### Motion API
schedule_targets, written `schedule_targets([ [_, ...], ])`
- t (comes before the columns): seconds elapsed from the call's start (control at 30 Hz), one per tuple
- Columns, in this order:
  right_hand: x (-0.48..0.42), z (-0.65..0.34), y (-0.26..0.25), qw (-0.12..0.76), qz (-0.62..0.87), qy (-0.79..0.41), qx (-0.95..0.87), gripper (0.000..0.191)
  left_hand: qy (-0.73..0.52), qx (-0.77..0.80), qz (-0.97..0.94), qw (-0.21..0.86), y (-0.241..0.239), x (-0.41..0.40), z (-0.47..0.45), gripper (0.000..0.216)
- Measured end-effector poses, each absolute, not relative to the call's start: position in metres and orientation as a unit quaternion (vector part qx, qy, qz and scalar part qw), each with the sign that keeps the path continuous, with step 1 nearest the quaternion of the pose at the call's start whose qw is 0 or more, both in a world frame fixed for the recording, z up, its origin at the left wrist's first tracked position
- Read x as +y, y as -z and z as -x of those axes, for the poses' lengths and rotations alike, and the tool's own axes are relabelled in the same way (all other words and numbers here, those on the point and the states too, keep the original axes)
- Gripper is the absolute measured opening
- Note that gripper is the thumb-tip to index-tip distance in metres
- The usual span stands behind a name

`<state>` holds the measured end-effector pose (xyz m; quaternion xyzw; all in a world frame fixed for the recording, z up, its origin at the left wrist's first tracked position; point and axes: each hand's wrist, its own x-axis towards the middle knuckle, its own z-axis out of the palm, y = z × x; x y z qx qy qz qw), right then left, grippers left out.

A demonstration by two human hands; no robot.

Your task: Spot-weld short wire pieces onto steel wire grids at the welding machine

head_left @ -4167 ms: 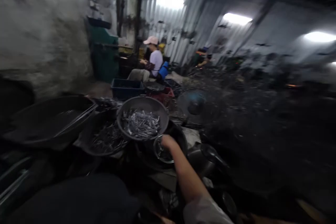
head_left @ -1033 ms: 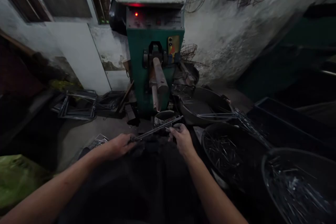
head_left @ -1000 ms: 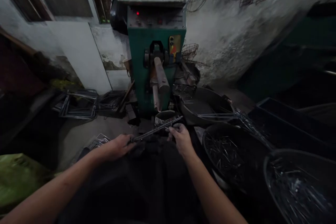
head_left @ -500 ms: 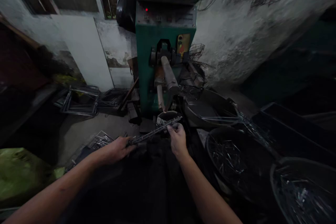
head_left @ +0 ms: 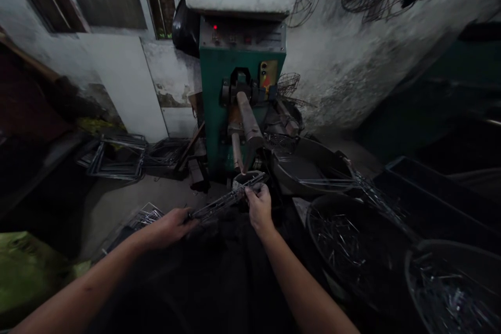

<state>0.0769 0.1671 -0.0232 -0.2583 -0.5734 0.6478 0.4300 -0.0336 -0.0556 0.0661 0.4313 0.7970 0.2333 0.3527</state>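
we hold a wire frame (head_left: pixel 221 202) slanting up to the right, just before the green machine (head_left: pixel 213 88). our left grip (head_left: pixel 172 227) is clamped on the frame's lower end; our right grip (head_left: pixel 259 206) is pinched on it near the upper end, and whether a smaller piece sits there too we cannot tell. a red light (head_left: pixel 215 27) glows on the machine. to our right, a dark bowl (head_left: pixel 373 242) holds scattered metal bits (head_left: pixel 344 240). wire squares (head_left: pixel 117 174) lie to our left.
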Motion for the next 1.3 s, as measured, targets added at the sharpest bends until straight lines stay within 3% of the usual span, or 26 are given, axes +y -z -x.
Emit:
schedule_targets([
  [0.97,0.176,-0.054,0.001,0.431,0.241,-0.676,-0.547,0.028,-0.301,0.785,-0.383,0.382,-0.048,-0.047,0.053,0.051],
  [1.17,0.173,-0.054,0.0,0.403,0.234,-0.73,-0.5,0.031,-0.317,0.77,-0.366,0.416,-0.048,-0.043,0.048,0.05],
  [1.3,0.172,-0.06,-0.001,0.354,0.266,-0.733,-0.516,0.032,-0.32,0.784,-0.38,0.373,-0.05,-0.044,0.04,0.045],
])
